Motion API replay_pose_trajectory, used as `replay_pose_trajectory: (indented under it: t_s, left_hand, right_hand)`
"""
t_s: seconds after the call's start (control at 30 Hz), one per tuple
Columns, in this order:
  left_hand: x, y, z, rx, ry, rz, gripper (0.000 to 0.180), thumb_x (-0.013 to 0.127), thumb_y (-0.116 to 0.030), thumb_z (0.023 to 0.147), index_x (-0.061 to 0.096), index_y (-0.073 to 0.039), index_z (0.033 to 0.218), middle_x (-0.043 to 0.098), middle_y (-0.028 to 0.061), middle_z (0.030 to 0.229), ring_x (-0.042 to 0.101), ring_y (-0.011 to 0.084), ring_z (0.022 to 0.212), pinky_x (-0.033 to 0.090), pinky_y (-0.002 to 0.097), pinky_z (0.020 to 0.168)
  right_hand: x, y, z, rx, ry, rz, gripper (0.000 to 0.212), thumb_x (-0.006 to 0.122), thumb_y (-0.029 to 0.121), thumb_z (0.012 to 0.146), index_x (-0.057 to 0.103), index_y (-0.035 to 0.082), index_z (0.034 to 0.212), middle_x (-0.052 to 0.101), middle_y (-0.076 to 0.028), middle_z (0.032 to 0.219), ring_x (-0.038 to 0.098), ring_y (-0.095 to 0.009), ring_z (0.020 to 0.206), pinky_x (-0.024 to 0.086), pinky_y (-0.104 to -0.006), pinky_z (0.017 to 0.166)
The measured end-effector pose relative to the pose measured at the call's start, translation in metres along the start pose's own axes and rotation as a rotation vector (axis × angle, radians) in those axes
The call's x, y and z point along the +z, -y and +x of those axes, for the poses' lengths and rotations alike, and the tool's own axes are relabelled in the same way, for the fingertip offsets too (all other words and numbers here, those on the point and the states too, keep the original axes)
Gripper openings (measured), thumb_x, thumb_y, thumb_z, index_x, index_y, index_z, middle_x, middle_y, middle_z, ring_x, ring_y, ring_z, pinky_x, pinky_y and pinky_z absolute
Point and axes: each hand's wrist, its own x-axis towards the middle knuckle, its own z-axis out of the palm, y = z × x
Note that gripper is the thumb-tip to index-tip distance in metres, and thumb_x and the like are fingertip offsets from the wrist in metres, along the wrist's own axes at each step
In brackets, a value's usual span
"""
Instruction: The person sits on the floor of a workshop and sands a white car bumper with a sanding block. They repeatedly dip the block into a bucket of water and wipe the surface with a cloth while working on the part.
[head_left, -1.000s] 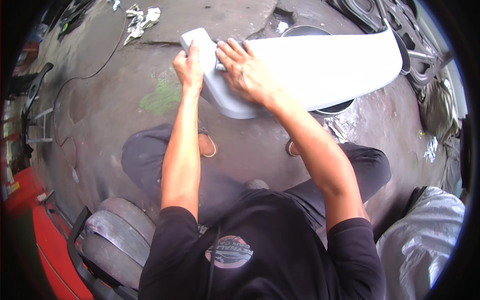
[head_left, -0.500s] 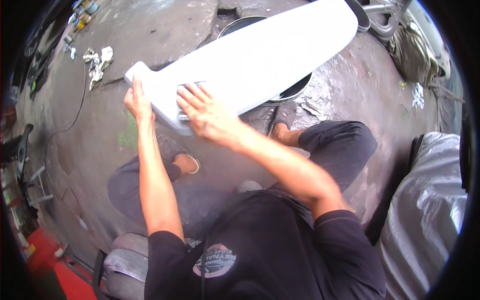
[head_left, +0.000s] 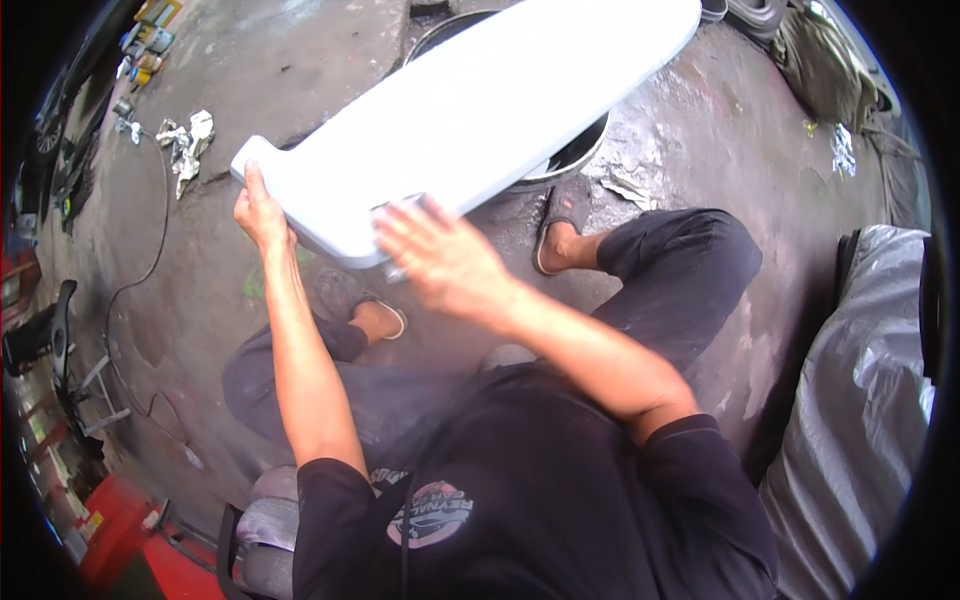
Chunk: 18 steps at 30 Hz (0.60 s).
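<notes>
A long white panel [head_left: 450, 110] with a rounded far end and a stepped near-left corner slants across the upper middle. My left hand [head_left: 262, 212] is closed on that corner, its thumb on top and its fingers underneath. Blurred by motion, my right hand [head_left: 440, 255] lies at the panel's near edge with flattened fingers. Beneath it show the edges of a thin grey sheet [head_left: 394, 272], mostly hidden by the palm. The panel's middle lies over a round dark basin [head_left: 598, 150], whose contents are largely covered.
My bent legs and sandalled feet flank the near end. A crumpled piece of paper [head_left: 188, 148] and a thin cable [head_left: 150, 270] lie on the floor at left, with several cans [head_left: 147, 45] beyond. Silver sheeting [head_left: 850, 390] drapes something at right; a red object [head_left: 130, 545] sits lower left.
My right hand has slid toward me and slightly right with the grey sheet, reaching the panel's near edge. The panel and my left hand appear slightly farther left in view.
</notes>
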Motion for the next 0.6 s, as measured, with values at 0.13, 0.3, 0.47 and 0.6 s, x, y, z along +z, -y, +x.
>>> replay_pose_trajectory:
  t_s: [0.13, 0.3, 0.47, 0.6]
  left_hand:
    - [-0.006, 0.002, 0.0, 0.005, 0.002, 0.026, 0.052, 0.069, -0.044, 0.099, 0.068, 0.009, 0.098, 0.073, 0.0131, 0.091, 0.07, 0.0191, 0.077, 0.056, 0.0356, 0.07]
    - [-0.003, 0.004, 0.007, 0.023, -0.014, 0.061, 0.054, 0.069, -0.045, 0.099, 0.068, 0.009, 0.099, 0.073, 0.0138, 0.091, 0.07, 0.0198, 0.077, 0.057, 0.0363, 0.069]
    - [-0.01, -0.003, 0.004, -0.016, 0.06, 0.002, 0.055, 0.067, -0.043, 0.101, 0.066, 0.011, 0.108, 0.073, 0.0154, 0.097, 0.072, 0.0217, 0.08, 0.058, 0.0379, 0.072]
    - [-0.003, 0.001, 0.006, -0.01, 0.063, 0.036, 0.056, 0.065, -0.042, 0.102, 0.064, 0.013, 0.115, 0.073, 0.0167, 0.101, 0.073, 0.0241, 0.085, 0.06, 0.0396, 0.075]
  right_hand:
    - [-0.063, -0.158, -0.044, 0.271, -0.058, -0.359, 0.051, 0.058, 0.011, 0.091, 0.056, -0.002, 0.14, 0.056, -0.023, 0.147, 0.051, -0.033, 0.141, 0.033, -0.0534, 0.12]
    - [-0.024, -0.091, -0.02, 0.339, 0.131, -0.432, 0.049, 0.055, 0.019, 0.095, 0.057, -0.01, 0.134, 0.058, -0.027, 0.141, 0.053, -0.039, 0.138, 0.032, -0.0541, 0.121]
    - [-0.014, -0.05, -0.033, 0.102, -0.086, -0.093, 0.059, 0.058, 0.015, 0.087, 0.052, -0.01, 0.14, 0.051, -0.028, 0.149, 0.046, -0.039, 0.144, 0.029, -0.0572, 0.122]
    - [-0.045, -0.162, -0.063, 0.433, -0.196, -0.412, 0.062, 0.053, 0.016, 0.089, 0.046, -0.014, 0.143, 0.045, -0.031, 0.153, 0.038, -0.044, 0.147, 0.025, -0.0575, 0.124]
